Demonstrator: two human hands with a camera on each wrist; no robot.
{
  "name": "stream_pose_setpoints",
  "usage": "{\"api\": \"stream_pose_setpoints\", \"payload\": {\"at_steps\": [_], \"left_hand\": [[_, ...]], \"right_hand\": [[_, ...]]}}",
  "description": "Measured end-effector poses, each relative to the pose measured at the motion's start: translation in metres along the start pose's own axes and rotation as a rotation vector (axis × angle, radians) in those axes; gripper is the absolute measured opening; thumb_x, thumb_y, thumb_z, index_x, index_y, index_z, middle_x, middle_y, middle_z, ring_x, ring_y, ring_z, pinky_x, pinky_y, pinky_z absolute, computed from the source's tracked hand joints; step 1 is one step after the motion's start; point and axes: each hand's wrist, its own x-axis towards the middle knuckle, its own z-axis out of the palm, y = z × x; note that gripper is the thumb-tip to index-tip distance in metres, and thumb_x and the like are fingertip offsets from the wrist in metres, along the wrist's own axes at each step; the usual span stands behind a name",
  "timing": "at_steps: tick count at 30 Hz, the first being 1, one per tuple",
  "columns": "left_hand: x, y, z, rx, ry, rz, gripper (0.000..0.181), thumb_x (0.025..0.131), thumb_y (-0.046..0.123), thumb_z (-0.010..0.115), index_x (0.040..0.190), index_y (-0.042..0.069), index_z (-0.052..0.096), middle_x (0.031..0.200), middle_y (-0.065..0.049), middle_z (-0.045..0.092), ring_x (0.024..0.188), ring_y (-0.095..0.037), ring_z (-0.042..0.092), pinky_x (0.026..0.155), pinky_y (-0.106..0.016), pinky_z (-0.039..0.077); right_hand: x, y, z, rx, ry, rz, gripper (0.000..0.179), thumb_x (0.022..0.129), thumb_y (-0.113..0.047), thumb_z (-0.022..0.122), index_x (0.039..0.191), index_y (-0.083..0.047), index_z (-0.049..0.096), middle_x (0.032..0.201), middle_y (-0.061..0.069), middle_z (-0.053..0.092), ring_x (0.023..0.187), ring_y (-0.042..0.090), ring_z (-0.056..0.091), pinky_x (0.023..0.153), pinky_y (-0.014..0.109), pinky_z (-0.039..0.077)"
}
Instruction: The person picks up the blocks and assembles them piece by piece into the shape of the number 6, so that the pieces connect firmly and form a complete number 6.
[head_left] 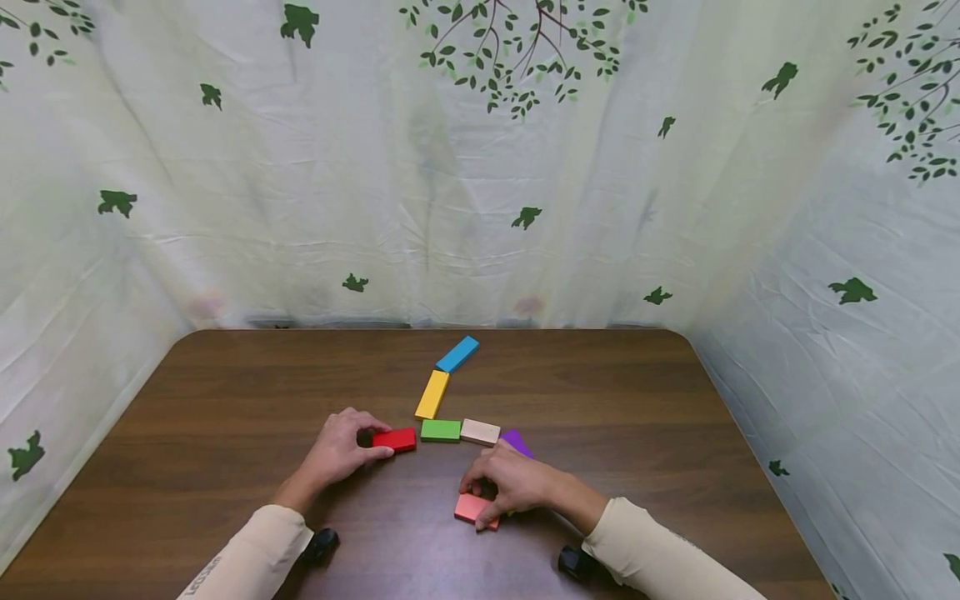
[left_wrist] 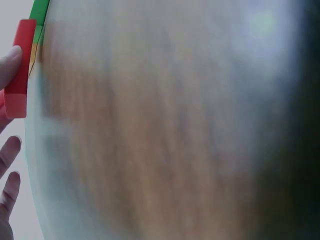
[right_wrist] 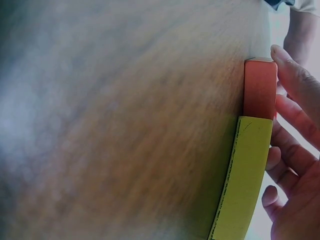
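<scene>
My left hand (head_left: 337,454) pinches a red block (head_left: 395,440) between thumb and fingers, just left of a green block (head_left: 441,431) with a small gap in the head view. With thumb and forefinger, my right hand (head_left: 525,483) grips a coral block (head_left: 472,507) on the table. Against its end lies a yellow-green block (right_wrist: 245,175), mostly hidden by that hand in the head view. A pale pink block (head_left: 480,432) adjoins the green one. Beyond it is a purple block (head_left: 517,441), partly covered by the right hand.
A yellow block (head_left: 432,394) slants up from the green one, and a blue block (head_left: 457,354) continues from its far end. All lie on a brown wooden table (head_left: 637,400). White curtains (head_left: 337,167) with leaf prints surround the table's back and sides.
</scene>
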Motion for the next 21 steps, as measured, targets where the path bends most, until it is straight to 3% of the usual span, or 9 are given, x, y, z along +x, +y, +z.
{"api": "stream_pose_setpoints", "payload": {"at_steps": [11, 21], "left_hand": [[0.001, 0.005, 0.006, 0.034, 0.080, -0.066, 0.030, 0.072, 0.028, 0.085, 0.094, 0.010, 0.076, 0.086, 0.000, 0.070, 0.079, -0.017, 0.051, 0.075, -0.040, 0.037], [0.002, 0.014, 0.007, 0.042, 0.091, -0.085, 0.030, 0.072, 0.027, 0.084, 0.094, 0.009, 0.077, 0.085, -0.001, 0.070, 0.078, -0.017, 0.052, 0.075, -0.040, 0.037]], "right_hand": [[0.000, 0.001, 0.001, -0.002, -0.002, 0.001, 0.043, 0.071, -0.044, 0.084, 0.105, -0.021, 0.072, 0.082, -0.019, 0.060, 0.078, -0.004, 0.046, 0.077, 0.018, 0.029], [0.000, 0.001, 0.000, 0.008, -0.009, 0.010, 0.043, 0.072, -0.043, 0.084, 0.106, -0.021, 0.072, 0.084, -0.018, 0.062, 0.079, -0.003, 0.047, 0.077, 0.019, 0.029]]}}
